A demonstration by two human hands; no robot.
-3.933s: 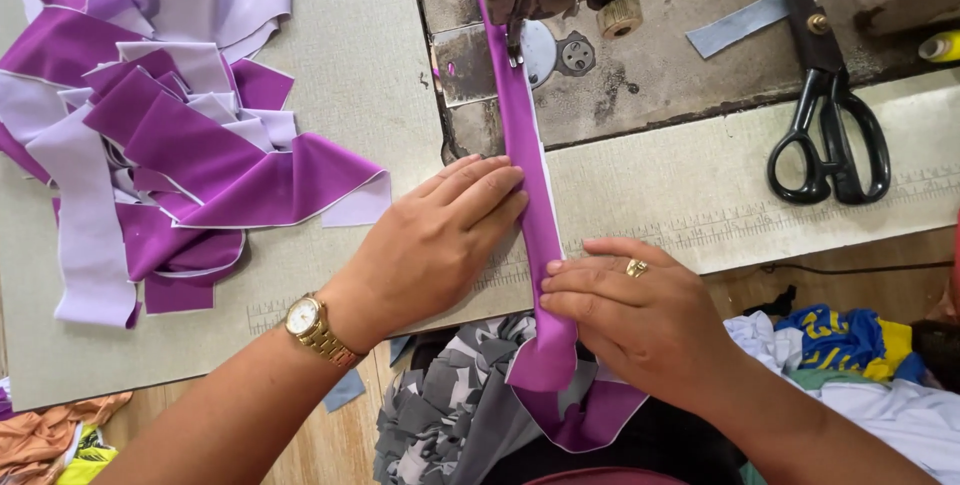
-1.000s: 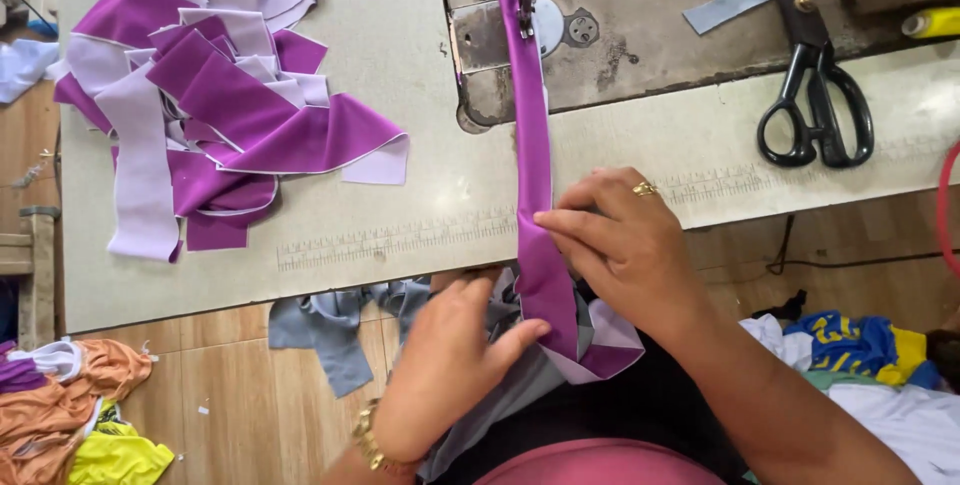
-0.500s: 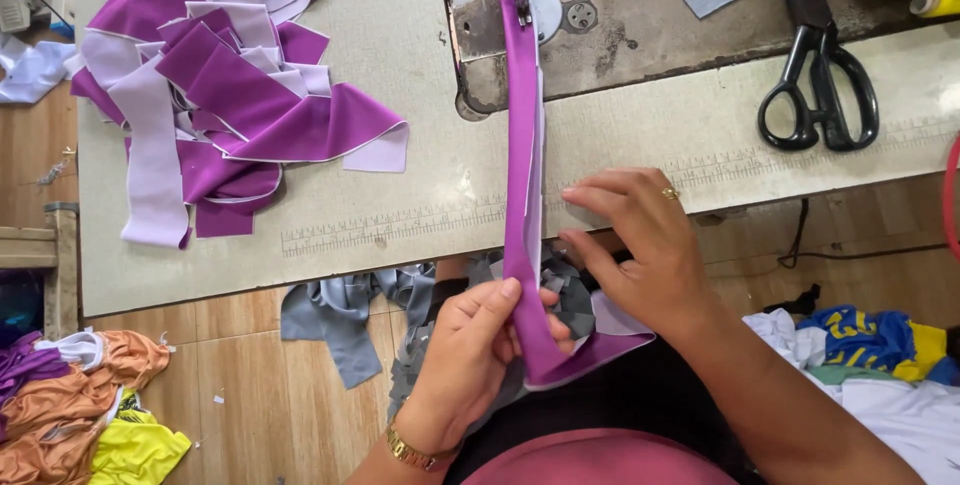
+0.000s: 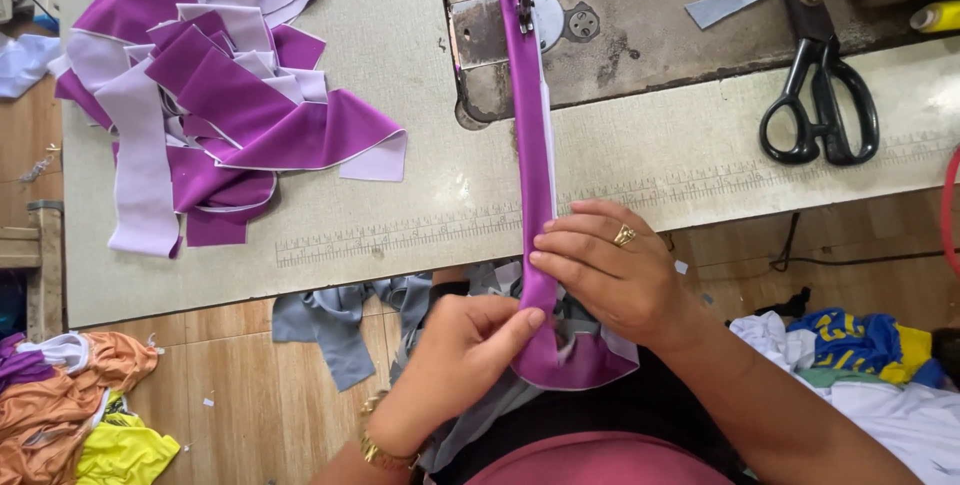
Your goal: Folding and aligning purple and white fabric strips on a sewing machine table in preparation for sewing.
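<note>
both hands (image 4: 470, 350) (image 4: 610, 265) pinch the purple strip (image 4: 533, 165), seemingly folded.

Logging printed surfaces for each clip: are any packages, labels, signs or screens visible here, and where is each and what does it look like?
No packages, signs or screens in view.
Printed ruler scale: runs along the table's front edge, a thin band of dark tick marks on pale beige, passing under the purple strip.
Yellow object: top right edge, cut off; cannot tell whether it carries a label.
</note>
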